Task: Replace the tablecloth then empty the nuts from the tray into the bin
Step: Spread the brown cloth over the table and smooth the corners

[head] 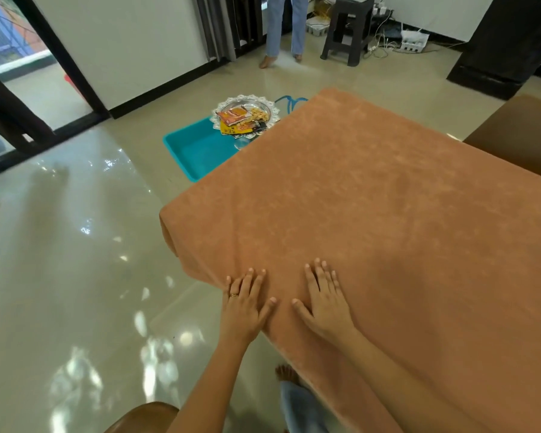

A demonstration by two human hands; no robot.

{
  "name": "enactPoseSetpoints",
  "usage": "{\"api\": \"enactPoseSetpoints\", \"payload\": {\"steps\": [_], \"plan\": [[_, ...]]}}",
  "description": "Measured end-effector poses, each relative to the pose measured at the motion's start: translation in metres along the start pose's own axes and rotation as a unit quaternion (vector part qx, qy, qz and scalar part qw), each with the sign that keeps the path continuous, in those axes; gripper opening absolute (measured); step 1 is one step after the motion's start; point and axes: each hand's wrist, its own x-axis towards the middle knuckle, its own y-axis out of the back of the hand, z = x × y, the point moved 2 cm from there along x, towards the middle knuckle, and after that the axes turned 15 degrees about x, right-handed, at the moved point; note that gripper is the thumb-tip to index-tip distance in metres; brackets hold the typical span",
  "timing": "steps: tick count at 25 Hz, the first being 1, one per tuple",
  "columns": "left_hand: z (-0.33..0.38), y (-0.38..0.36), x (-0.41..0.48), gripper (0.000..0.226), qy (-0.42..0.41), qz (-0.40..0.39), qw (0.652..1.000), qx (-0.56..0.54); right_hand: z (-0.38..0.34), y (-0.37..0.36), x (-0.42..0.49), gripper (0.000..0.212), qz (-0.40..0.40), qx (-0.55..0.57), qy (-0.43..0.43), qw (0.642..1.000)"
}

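While your L hand (244, 307) & R hand (325, 304) lie flat on the tablecloth (372, 198), fingers straight & spread, nothing gripped, they're side by side at the cloth's near-left corner. The cloth drapes the whole desk. Well ahead-left of your L hand, on the floor (75, 245): tray (224, 104) w/ nuts (258, 114) & packets (235, 117), at the far end of the teal bin (194, 148).

Your left hand (243, 303) and right hand (324, 300) press flat on the orange tablecloth (372, 198); the silver tray (245, 112) of nuts (260, 114) sits over the teal bin (197, 150).
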Motion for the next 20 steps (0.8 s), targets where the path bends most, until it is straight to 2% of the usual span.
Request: {"api": "enactPoseSetpoints", "payload": {"steps": [4, 8, 11, 15, 20], "plan": [[-0.031, 0.005, 0.036, 0.048, 0.071, 0.026, 0.996, -0.047, -0.038, -0.024, 0.004, 0.081, -0.023, -0.001, 0.011, 1.0], [-0.083, -0.001, 0.099, 0.067, 0.088, -0.018, 0.994, -0.059, -0.052, -0.031, 0.015, 0.08, -0.021, 0.036, 0.02, 0.999], [-0.118, -0.005, 0.14, 0.078, 0.127, -0.043, 0.99, -0.053, -0.061, -0.032, 0.08, 0.078, -0.017, 0.044, 0.063, 0.997], [-0.15, -0.013, 0.149, 0.076, 0.173, -0.054, 0.983, -0.032, -0.082, -0.046, 0.151, 0.082, -0.058, 0.008, 0.052, 0.997], [-0.169, -0.003, 0.158, 0.075, 0.167, -0.014, 0.985, -0.031, -0.095, -0.051, 0.148, 0.081, -0.064, 0.008, 0.046, 0.997]]}}
